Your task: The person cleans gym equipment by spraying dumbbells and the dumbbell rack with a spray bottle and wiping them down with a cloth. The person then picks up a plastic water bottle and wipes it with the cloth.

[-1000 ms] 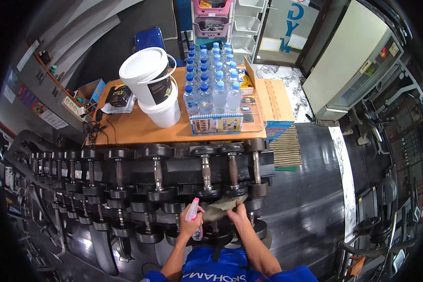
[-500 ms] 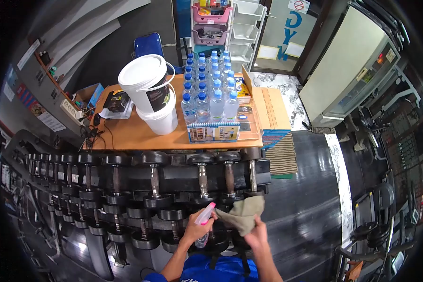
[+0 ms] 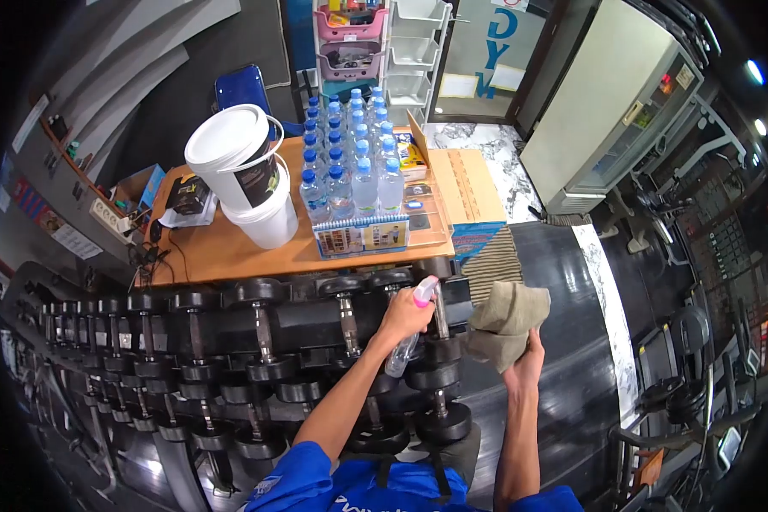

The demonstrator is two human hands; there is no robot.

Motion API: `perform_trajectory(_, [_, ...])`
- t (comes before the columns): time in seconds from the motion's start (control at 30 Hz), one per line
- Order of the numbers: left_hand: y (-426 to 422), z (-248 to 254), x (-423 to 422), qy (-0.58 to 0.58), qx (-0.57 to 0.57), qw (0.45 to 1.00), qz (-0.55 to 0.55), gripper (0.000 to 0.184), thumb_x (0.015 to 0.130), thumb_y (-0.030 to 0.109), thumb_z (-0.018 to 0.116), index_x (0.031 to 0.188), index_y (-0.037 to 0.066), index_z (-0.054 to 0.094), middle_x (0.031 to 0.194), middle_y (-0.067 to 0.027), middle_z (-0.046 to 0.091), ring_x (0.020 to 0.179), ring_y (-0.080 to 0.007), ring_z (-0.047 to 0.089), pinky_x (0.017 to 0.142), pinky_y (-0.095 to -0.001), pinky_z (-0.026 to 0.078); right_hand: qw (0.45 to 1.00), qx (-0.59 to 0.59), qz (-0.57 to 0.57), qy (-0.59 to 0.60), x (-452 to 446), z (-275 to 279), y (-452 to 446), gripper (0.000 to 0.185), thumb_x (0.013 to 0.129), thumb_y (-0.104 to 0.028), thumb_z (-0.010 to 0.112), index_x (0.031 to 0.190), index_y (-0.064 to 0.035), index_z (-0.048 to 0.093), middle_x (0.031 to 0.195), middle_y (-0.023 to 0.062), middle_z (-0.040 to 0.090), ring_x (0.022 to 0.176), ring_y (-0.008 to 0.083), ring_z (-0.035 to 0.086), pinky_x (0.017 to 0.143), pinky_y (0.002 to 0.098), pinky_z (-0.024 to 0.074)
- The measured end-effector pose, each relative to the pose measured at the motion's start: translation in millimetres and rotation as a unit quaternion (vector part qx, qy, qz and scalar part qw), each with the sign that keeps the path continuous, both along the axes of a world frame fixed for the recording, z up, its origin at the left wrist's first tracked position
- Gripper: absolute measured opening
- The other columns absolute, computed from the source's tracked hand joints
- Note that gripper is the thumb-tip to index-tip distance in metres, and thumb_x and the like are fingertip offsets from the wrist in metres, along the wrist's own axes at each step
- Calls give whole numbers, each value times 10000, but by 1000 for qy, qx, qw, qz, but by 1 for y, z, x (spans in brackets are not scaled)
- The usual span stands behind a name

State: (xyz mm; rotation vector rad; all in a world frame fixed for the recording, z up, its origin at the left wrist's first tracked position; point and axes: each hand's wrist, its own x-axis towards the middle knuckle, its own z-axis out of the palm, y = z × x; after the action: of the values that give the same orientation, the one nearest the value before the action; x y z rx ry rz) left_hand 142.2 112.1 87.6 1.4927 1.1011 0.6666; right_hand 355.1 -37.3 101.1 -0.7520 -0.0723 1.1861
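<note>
My left hand (image 3: pixel 407 317) is wrapped round a clear spray bottle (image 3: pixel 400 355) with a pink and white spray head. The bottle is held over the right end of the dumbbell rack, in front of a dumbbell (image 3: pixel 440 317) with a metal handle. My right hand (image 3: pixel 525 363) grips a folded olive-grey cloth (image 3: pixel 510 317) from below, out to the right of the rack and above the dark floor. The cloth hides most of the right fingers. Beneath my left forearm another dumbbell (image 3: pixel 443 420) rests on the lower row.
Behind the rack stands an orange-brown table (image 3: pixel 213 266) with capped water bottles (image 3: pixel 340 193), two stacked white buckets (image 3: pixel 228 145) and a desk calendar (image 3: pixel 363 240). A cardboard box (image 3: pixel 467 192) is at its right. A fridge (image 3: pixel 610 102) and gym machines line the right side.
My left hand has moved up and right with the spray bottle. My right hand has carried the cloth away from the dumbbells, up and to the right. The view has shifted slightly.
</note>
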Motion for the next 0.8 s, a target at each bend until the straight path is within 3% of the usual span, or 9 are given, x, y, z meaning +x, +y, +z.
perform_trajectory(0.17, [30,-6,16,67,-1,998,12,308,847,248,589,712,-13,680,528,-130,633,497,-235,666,574,-365,553,999,12,-14,-50,5,-16,37,451,1018,-239,430,1455,-149,362,1416,66,465,1273,273,477,1047,459,402])
perform_trajectory(0.27, [39,-22,19,58,-37,998,7,307,849,247,585,712,-12,677,525,-125,630,500,-237,668,579,-369,556,1000,5,1,-13,9,-21,58,439,1003,-259,475,1410,-106,411,1355,82,509,1227,269,508,1025,456,416])
perform_trajectory(0.33, [38,-18,15,49,-54,997,-3,228,841,203,582,820,-10,662,623,-97,654,491,-197,653,540,-336,533,1000,-5,11,2,5,-14,76,445,989,-259,512,1390,-84,427,1326,97,526,1203,266,522,1008,450,428])
perform_trajectory(0.4, [31,-11,8,6,-51,998,-24,235,835,131,565,1004,-17,634,761,-81,675,475,-157,624,480,-306,494,989,-12,-53,-140,0,-29,99,463,956,-174,577,1376,-47,430,1277,113,554,1142,266,562,965,401,455])
perform_trajectory(0.5, [12,-8,-3,-50,-92,994,-18,219,836,72,595,1032,-24,617,796,-92,679,474,-146,609,462,-297,490,951,-38,-101,-291,-12,-48,137,471,939,-69,578,1387,-35,434,1302,146,558,1107,288,585,957,366,452])
perform_trajectory(0.6, [-17,-6,-12,-63,-105,992,-31,241,848,50,633,1071,-37,602,836,-105,679,513,-137,618,452,-275,493,715,-51,-14,-697,-30,-64,155,487,891,-4,572,1367,-71,490,1365,159,525,1189,345,544,1016,380,420])
perform_trajectory(0.67, [-41,-27,-15,-144,-111,982,-42,252,880,53,628,1110,-40,589,862,-107,677,552,-135,626,459,-273,500,637,33,124,-760,-44,-71,153,565,769,128,514,1297,-66,565,1366,173,530,1298,364,470,1100,410,346])
perform_trajectory(0.7, [-54,-30,-18,-149,-107,981,-57,261,891,54,624,1130,-41,580,869,-108,676,562,-135,627,462,-271,502,543,61,143,-825,-49,-74,150,703,663,161,500,1310,-105,565,1407,163,490,1363,369,387,1128,428,314])
perform_trajectory(0.8, [-89,-34,-35,-143,-167,971,-90,255,897,41,608,1133,-53,580,875,-110,676,556,-131,618,473,-266,505,586,53,98,-803,-49,-77,151,664,711,148,500,1331,-88,539,1385,199,500,1333,376,417,1098,427,349])
